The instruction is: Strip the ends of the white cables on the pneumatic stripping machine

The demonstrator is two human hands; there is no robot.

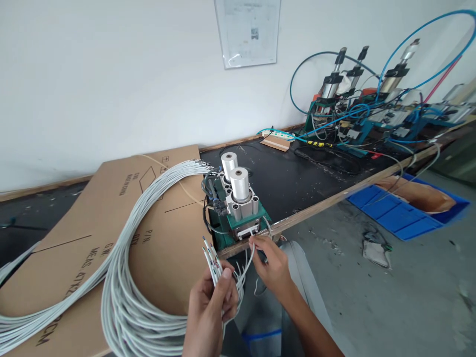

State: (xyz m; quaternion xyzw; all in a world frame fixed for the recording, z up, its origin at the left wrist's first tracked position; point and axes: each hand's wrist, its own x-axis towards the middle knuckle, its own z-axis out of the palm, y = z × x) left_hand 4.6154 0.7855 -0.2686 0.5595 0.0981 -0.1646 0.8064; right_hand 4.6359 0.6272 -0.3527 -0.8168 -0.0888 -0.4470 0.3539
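Note:
My left hand [215,297] is closed around a bunch of white cables [211,260], whose cut ends point up and show small coloured wire tips. With its thumb and fingers pinched, my right hand [270,260] holds a single white cable [251,255]. That cable's end is at the front slot of a small pneumatic machine [243,213] with two silver knobs and a green base. How deep the end sits in the slot I cannot tell. A large coil of white cables [122,277] curves from behind the machine round to my left hand.
Printed cardboard [159,248] lies under the coil on the black bench [297,183]. Several similar machines [330,89] with blue air hoses stand at the right. A power strip [278,135] is near the wall. A blue bin [401,213] sits on the floor.

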